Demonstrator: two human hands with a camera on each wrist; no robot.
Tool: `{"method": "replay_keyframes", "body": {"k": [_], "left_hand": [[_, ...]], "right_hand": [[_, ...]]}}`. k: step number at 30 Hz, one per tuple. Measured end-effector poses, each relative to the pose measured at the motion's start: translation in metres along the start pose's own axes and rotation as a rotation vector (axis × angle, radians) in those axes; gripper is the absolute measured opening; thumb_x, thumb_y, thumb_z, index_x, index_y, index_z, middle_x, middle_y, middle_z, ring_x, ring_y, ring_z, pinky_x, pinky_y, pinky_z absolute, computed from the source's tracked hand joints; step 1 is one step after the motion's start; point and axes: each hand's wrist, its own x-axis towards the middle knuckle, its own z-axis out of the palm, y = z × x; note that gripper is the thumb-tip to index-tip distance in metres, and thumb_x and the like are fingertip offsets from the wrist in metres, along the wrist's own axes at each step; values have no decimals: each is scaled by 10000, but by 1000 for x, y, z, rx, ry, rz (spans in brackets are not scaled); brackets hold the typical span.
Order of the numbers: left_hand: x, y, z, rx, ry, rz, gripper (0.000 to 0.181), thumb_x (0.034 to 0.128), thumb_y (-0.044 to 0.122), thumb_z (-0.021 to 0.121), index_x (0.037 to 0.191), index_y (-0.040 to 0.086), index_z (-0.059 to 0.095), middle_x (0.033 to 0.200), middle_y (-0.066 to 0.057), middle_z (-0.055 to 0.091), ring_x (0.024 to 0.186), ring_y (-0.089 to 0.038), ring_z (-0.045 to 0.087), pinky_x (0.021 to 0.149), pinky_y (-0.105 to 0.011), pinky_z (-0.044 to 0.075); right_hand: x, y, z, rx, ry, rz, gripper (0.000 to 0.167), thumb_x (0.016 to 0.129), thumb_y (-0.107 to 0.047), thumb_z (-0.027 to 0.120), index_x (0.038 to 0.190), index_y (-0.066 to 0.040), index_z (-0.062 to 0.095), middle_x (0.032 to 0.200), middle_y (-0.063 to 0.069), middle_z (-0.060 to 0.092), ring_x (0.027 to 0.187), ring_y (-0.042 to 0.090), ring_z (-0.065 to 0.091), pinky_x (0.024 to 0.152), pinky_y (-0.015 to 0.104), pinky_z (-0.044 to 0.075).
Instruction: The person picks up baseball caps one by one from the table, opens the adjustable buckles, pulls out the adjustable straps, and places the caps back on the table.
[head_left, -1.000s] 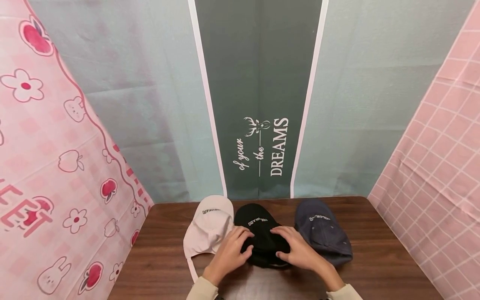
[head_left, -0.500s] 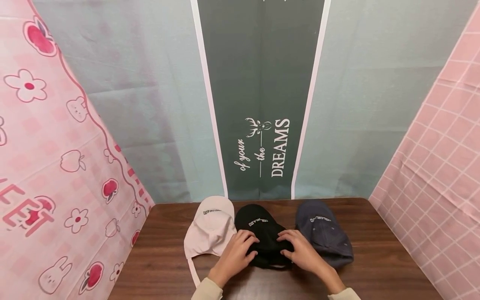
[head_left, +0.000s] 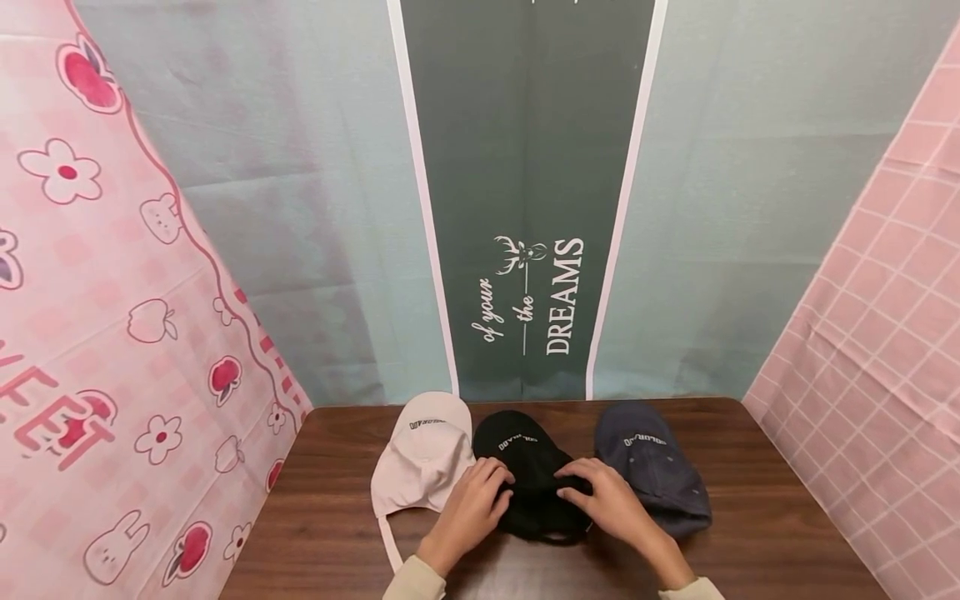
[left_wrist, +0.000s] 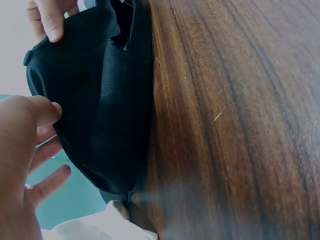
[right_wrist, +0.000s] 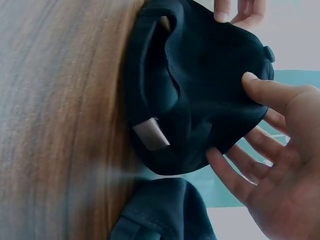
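A black baseball cap with "COLORADO" lettering lies on the table between both hands, its brim toward the far wall. My left hand pinches the left side of its crown, thumb on the fabric in the left wrist view. On the opposite side, my right hand holds the crown with thumb and fingers. The right wrist view shows the cap's back opening and strap with a metal buckle. A pale pink cap sits close on the left. To the right lies a navy cap.
The caps are on a dark wooden table. A loose strap of the pale cap trails toward the front. Behind stands a grey-green cloth backdrop, with pink patterned cloths at the sides.
Both hands have shifted slightly right along the black cap's crown, and the crown's back part looks reshaped. The other two caps stay in place; the head view drifts a little.
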Motion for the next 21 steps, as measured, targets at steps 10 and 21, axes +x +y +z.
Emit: {"method": "replay_keyframes", "body": {"k": [10,21], "left_hand": [[0,0,-7,-16,74,11,272,845,107,824,1052,157,655,1023,53,606,963,-131,600,880,-283,515],[6,15,-24,-81,73,197,162,886,166,767,1014,195,671,1001,88,613,919,-89,556,816,-240,474]], "right_hand": [[13,-14,-7,97,91,11,180,888,-222,871,1038,-295,804,1007,-153,754,815,-4,614,726,234,519],[32,-38,-19,141,207,107,132,889,-272,879,999,-242,813,984,-88,798,870,86,744,763,287,595]]}}
